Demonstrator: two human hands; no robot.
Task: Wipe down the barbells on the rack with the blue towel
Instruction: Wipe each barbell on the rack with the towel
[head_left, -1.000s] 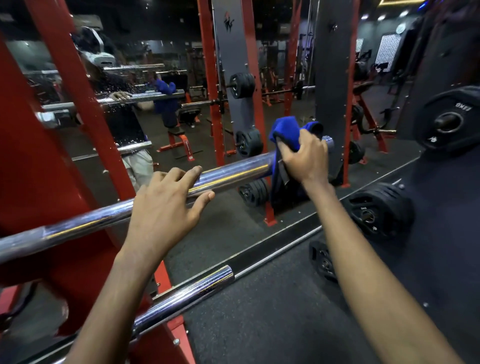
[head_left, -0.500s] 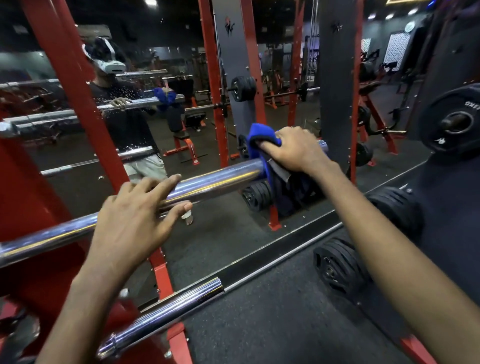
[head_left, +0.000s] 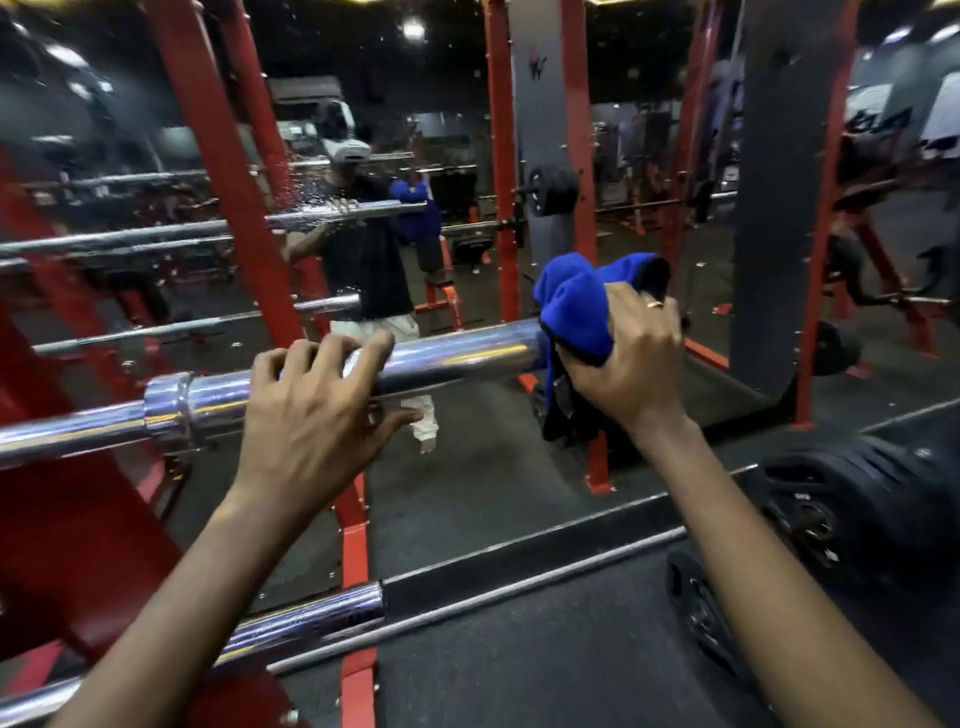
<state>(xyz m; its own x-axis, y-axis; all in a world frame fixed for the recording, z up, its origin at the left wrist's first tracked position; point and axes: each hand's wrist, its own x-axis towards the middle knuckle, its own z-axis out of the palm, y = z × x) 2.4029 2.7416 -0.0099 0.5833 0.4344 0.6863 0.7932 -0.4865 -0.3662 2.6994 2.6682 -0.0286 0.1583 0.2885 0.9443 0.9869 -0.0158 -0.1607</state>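
Gym floor, dim. A mirror (head_left: 415, 93) speckled with droplets stands behind a red rack (head_left: 223, 171). The black rubber floor (head_left: 519, 675) is dry-looking, with weight plates (head_left: 841, 493) lying low to the right. Two bars are racked. The upper barbell (head_left: 467, 351) runs left to right at about chest height, its far end tipping slightly up to the right. A lower barbell (head_left: 311, 623) lies parallel beneath it, untouched. The blue towel (head_left: 576, 306) is bunched over the right end of the upper sleeve. The right hand (head_left: 634, 364) has its fingers closed tight round the cloth and the bar under it, a ring (head_left: 655, 304) showing on one finger. All the bare chrome lies to the left of that fist, along the bar's long axis, as far as the collar (head_left: 171, 405). The left hand (head_left: 311, 415) sits on top of the sleeve between towel and collar, fingers (head_left: 374, 345) spread and lightly bent over it, thumb hanging clear below, steadying rather than clamping. Judgement: the next stroke has to slide leftward down the sleeve, and the left hand lies in its way, so it must lift or shift toward the collar. The right hand is the one placed for the wipe. The bar looks slick, so it may roll.
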